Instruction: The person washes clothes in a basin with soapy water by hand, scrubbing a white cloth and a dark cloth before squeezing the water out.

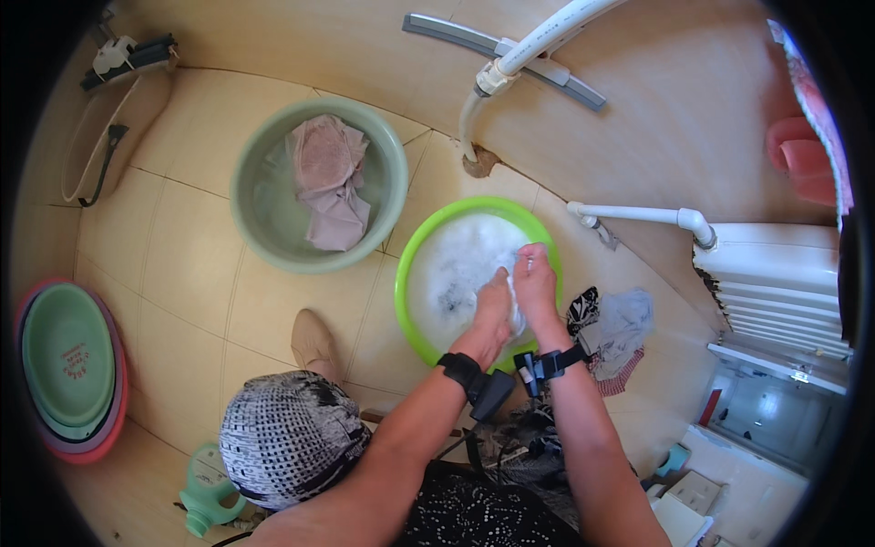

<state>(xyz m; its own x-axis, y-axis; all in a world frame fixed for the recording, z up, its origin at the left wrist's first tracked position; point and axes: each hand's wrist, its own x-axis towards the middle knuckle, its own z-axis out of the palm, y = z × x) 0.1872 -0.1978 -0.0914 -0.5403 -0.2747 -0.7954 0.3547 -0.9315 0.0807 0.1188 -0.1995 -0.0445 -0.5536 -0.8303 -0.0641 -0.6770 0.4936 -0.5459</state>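
A bright green plastic basin [403, 287] full of white suds [454, 263] stands on the floor before me. Over its right side my left hand [492, 308] and my right hand [535, 280] are close together, both gripping a wet whitish cloth [517, 314] covered in foam. Much of this cloth is hidden by my fingers and the suds. A larger grey-green basin [247, 225] stands to the left, with a pinkish cloth [331, 181] lying in cloudy water. On the floor right of the green basin lies a small heap of clothes [622, 328], partly behind my right wrist.
Stacked basins [68, 355] are at the far left, and a green detergent bottle [208, 485] is at lower left. A white radiator [772, 287] and pipe [629, 213] line the right wall. A hose [547, 37] runs past a squeegee [444, 33]. My shoe [313, 338] is near the basins.
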